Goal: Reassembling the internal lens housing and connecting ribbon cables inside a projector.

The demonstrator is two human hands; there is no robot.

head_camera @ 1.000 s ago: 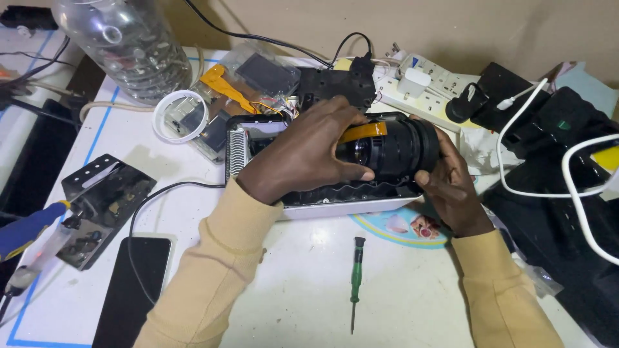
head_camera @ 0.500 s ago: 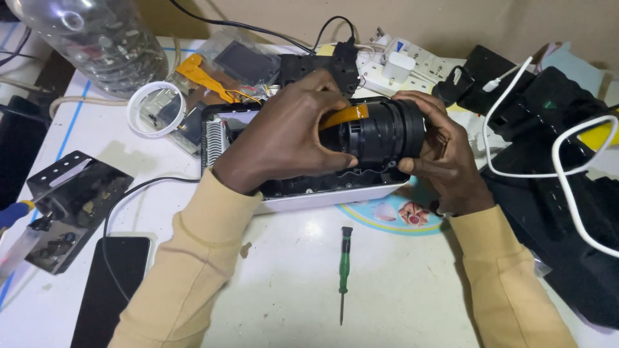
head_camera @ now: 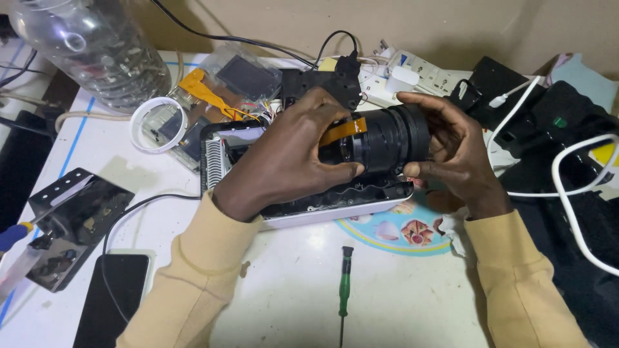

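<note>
Here, black ribbed lens barrel [head_camera: 387,138], orange ribbon strip across it; my left hand [head_camera: 290,161] and right hand [head_camera: 451,154] fingers clasp it.

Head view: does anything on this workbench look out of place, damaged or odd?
Yes. The white device casing lies open, insides exposed. The left hand and right hand hold a black lens barrel over it, an orange flex ribbon hanging loose from it. A green screwdriver lies beside.

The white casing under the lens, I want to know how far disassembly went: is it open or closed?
Open: white casing has no cover, its dark inside exposed below the black lens.
</note>
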